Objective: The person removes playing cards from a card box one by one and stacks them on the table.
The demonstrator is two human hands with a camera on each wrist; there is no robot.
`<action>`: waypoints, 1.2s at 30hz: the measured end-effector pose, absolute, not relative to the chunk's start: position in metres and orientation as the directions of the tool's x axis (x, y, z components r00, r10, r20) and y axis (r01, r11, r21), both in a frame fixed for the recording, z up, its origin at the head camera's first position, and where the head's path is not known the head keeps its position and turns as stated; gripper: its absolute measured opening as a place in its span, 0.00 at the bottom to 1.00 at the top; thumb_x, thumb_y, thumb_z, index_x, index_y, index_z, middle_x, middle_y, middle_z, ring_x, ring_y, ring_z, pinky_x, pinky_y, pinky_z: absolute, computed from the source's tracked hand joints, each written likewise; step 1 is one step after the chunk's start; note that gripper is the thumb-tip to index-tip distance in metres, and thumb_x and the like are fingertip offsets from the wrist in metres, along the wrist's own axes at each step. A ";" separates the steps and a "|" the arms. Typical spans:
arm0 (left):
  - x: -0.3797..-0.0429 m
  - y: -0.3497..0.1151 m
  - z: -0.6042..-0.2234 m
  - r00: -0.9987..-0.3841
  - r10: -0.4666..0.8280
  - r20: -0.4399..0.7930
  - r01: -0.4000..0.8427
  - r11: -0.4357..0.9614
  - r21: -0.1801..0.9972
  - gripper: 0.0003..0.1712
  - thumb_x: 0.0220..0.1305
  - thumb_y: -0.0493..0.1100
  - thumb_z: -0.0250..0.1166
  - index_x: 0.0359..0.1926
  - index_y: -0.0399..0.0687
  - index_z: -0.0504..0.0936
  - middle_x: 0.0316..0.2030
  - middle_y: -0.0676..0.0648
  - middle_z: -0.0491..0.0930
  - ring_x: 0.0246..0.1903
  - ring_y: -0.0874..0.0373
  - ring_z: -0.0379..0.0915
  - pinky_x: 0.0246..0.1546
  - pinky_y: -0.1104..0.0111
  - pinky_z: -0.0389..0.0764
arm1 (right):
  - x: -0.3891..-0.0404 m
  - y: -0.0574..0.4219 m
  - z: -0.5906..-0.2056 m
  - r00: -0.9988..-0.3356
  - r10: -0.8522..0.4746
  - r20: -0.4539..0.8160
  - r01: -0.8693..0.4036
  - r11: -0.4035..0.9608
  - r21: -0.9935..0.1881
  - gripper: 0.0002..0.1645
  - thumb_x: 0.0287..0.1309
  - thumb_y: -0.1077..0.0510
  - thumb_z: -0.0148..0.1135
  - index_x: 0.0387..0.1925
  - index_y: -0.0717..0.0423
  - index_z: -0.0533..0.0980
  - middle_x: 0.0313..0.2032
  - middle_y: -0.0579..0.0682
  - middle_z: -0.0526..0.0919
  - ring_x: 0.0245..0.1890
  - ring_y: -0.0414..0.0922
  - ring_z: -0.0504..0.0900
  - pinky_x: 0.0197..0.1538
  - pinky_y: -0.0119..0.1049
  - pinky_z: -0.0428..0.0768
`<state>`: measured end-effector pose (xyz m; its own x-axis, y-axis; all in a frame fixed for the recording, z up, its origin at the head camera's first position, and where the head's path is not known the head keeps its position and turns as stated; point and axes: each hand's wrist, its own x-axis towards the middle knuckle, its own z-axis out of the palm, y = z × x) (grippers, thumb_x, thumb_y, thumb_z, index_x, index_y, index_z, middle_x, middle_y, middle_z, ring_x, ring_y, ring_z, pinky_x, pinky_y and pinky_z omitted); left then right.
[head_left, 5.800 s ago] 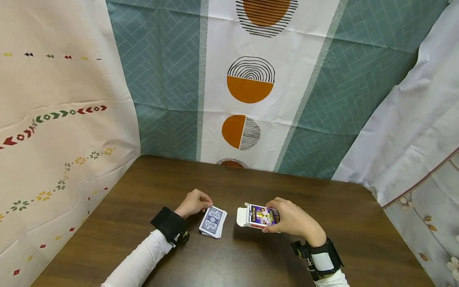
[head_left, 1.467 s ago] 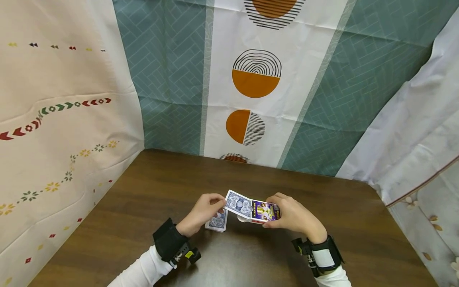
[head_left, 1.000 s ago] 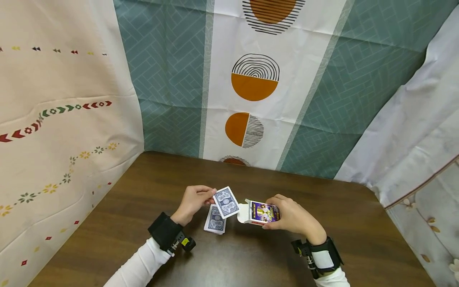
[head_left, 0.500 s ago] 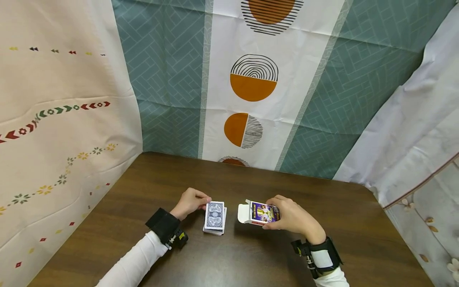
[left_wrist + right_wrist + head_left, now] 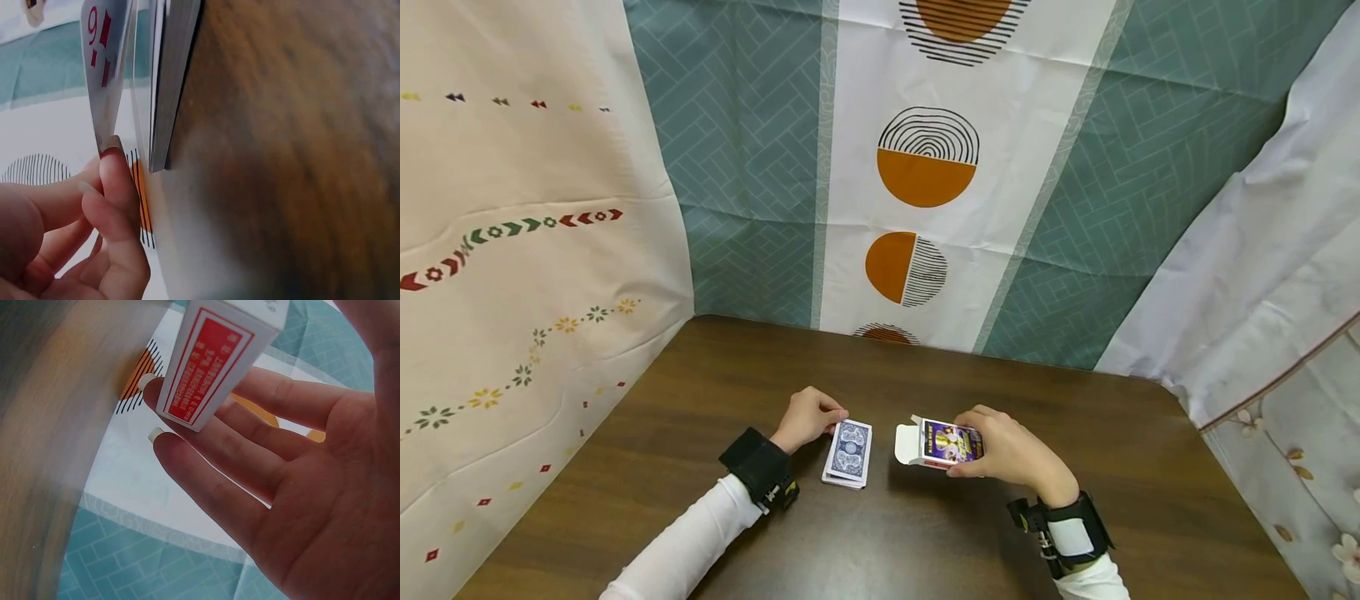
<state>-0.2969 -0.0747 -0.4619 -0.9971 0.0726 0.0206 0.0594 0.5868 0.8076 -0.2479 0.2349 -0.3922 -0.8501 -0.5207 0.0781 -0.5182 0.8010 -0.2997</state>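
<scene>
My left hand (image 5: 807, 417) pinches one blue-backed playing card (image 5: 850, 447) by its far left corner, between thumb and fingertips. The card lies face down over the card stack (image 5: 172, 75). In the left wrist view the card (image 5: 105, 69) stands tilted apart from the stack, its red-printed face showing. To the right, my right hand (image 5: 1017, 452) grips the purple-fronted card box (image 5: 951, 442), thumb on the near side and fingers on the far side. The box's open end, with its white flap (image 5: 907, 445), points toward the stack. A red label shows on the box's side (image 5: 211, 365).
Both hands work over a brown wooden table (image 5: 880, 542). A teal and white patterned curtain (image 5: 917, 200) hangs behind its far edge. Cream cloth (image 5: 535, 275) hangs along the left side, white cloth (image 5: 1247, 283) along the right.
My left hand has drawn a card from the box's mouth, carried it left and turned it over the stack. It now lies closer in line with the stack. The right hand keeps its place.
</scene>
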 end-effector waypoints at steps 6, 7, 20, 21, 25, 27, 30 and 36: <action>-0.298 -0.070 -0.460 -0.998 0.060 0.013 0.049 0.653 0.756 0.05 0.58 0.39 0.69 0.31 0.41 0.89 0.24 0.47 0.83 0.18 0.62 0.75 0.20 0.73 0.73 | -0.248 0.236 -0.391 -0.850 -0.521 0.079 -0.518 0.800 -0.302 0.37 0.38 0.42 0.78 0.47 0.59 0.78 0.42 0.48 0.80 0.35 0.39 0.74 0.37 0.30 0.74; -0.298 -0.070 -0.461 -0.998 0.055 0.013 0.046 0.661 0.749 0.05 0.57 0.39 0.70 0.31 0.41 0.89 0.25 0.47 0.84 0.18 0.62 0.76 0.20 0.73 0.73 | -0.248 0.236 -0.391 -0.849 -0.522 0.078 -0.519 0.800 -0.301 0.37 0.38 0.42 0.78 0.47 0.59 0.78 0.42 0.48 0.80 0.36 0.39 0.74 0.37 0.30 0.74; -0.295 -0.070 -0.460 -0.999 0.050 0.000 0.037 0.740 0.671 0.03 0.57 0.41 0.70 0.29 0.48 0.89 0.27 0.50 0.85 0.19 0.63 0.75 0.21 0.70 0.70 | -0.247 0.234 -0.392 -0.852 -0.519 0.067 -0.514 0.805 -0.297 0.37 0.37 0.41 0.79 0.46 0.59 0.79 0.42 0.48 0.80 0.36 0.39 0.74 0.39 0.31 0.75; -0.295 -0.070 -0.460 -0.999 0.051 -0.003 0.036 0.741 0.670 0.03 0.57 0.41 0.70 0.29 0.48 0.89 0.27 0.50 0.85 0.19 0.62 0.76 0.21 0.70 0.70 | -0.247 0.234 -0.392 -0.853 -0.518 0.066 -0.512 0.805 -0.298 0.37 0.37 0.41 0.79 0.46 0.59 0.78 0.42 0.48 0.80 0.37 0.39 0.74 0.39 0.31 0.75; -0.295 -0.071 -0.461 -0.999 0.051 -0.013 0.029 0.739 0.673 0.03 0.57 0.41 0.70 0.29 0.47 0.89 0.28 0.49 0.85 0.20 0.62 0.77 0.21 0.70 0.70 | -0.246 0.234 -0.391 -0.854 -0.516 0.066 -0.510 0.806 -0.299 0.37 0.37 0.42 0.79 0.47 0.59 0.78 0.42 0.48 0.80 0.37 0.39 0.74 0.39 0.31 0.75; -0.296 -0.071 -0.461 -0.999 0.051 -0.016 0.027 0.737 0.676 0.03 0.56 0.40 0.70 0.29 0.47 0.89 0.28 0.49 0.85 0.19 0.62 0.77 0.21 0.70 0.70 | -0.246 0.234 -0.391 -0.852 -0.519 0.069 -0.515 0.805 -0.296 0.37 0.37 0.41 0.79 0.46 0.59 0.78 0.42 0.48 0.80 0.37 0.39 0.74 0.39 0.31 0.75; -0.297 -0.072 -0.461 -0.998 0.053 -0.015 0.029 0.734 0.679 0.03 0.56 0.40 0.71 0.29 0.46 0.89 0.28 0.49 0.85 0.20 0.61 0.77 0.21 0.70 0.70 | -0.246 0.233 -0.391 -0.849 -0.524 0.070 -0.519 0.801 -0.299 0.37 0.37 0.41 0.79 0.46 0.59 0.79 0.41 0.47 0.80 0.36 0.39 0.74 0.38 0.31 0.74; -0.293 -0.069 -0.458 -0.987 0.128 0.097 0.160 0.730 0.665 0.03 0.57 0.41 0.70 0.30 0.48 0.89 0.28 0.51 0.85 0.25 0.62 0.75 0.25 0.69 0.72 | -0.245 0.232 -0.392 -0.849 -0.525 0.060 -0.517 0.800 -0.304 0.38 0.37 0.40 0.78 0.47 0.59 0.78 0.41 0.47 0.80 0.35 0.39 0.73 0.38 0.30 0.75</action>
<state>-0.2928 -0.0692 -0.4582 -0.9870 0.1279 0.0973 0.1601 0.7297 0.6648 -0.2452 0.2321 -0.3917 -0.8488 -0.5253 0.0604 -0.5169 0.8003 -0.3037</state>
